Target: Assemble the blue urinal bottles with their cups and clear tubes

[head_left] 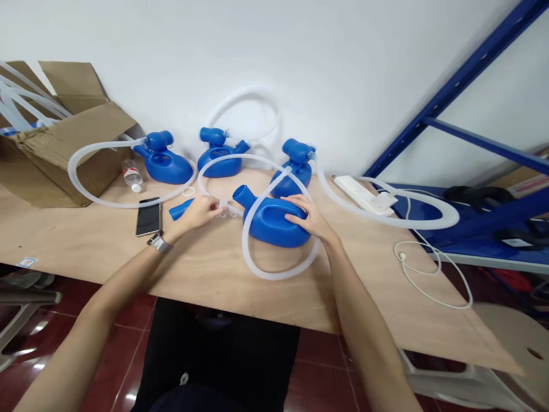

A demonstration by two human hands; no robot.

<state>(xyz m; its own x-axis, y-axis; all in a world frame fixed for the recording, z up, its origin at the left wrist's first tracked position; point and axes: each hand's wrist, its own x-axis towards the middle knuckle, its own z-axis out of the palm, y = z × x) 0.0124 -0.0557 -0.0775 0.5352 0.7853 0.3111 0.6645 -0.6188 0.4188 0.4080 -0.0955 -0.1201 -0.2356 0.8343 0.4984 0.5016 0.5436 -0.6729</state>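
In the head view a blue plastic urinal bottle (274, 229) rests on the wooden table, its open neck pointing up and left. My right hand (309, 216) grips its right end, thumb by the handle recess and fingers over the top. To the left, my left hand (201, 210) is closed around a blue tubular mouthpiece (179, 210), partly hidden by the hand. A clear fitting (229, 209) shows just right of my left fingers. A translucent hose (274, 276) loops around and across the bottle.
Behind stand three more blue bottles with hoses (169, 167). A cardboard box (81, 154) of tubes, a small clear bottle (132, 174) and a phone (148, 217) lie left. At right are a white power strip (362, 194), a cable (429, 297) and a blue metal rack (454, 80).
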